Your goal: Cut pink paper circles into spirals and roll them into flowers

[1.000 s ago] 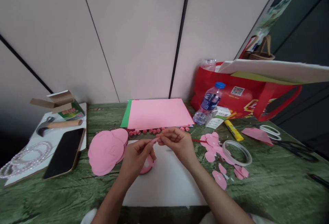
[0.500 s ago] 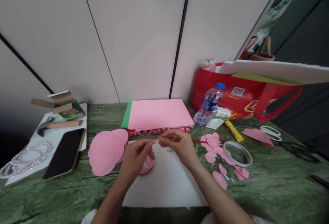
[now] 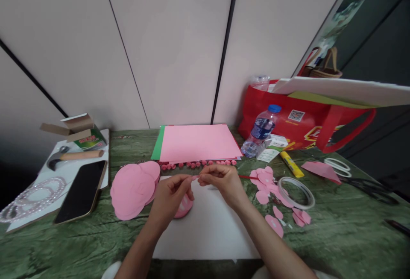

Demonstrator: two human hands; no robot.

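Fingertips of my left hand are closed on one end of a small pink paper strip. My right hand pinches at the strip's other end, its fingertips close to the left ones. Below my left hand a round pink object is partly hidden on a white sheet. From behind my right hand a thin red strip sticks out. Several small pink paper rolls line up just beyond both hands.
Pink paper flower shapes are stacked at left, near a phone and hammer. Pink sheets lie at the back. Right are loose petals, a tape roll, glue stick, bottle and scissors.
The fingertips of both hands have come slightly closer together around the pink strip. The view has shifted very slightly; the things on the table lie as before.
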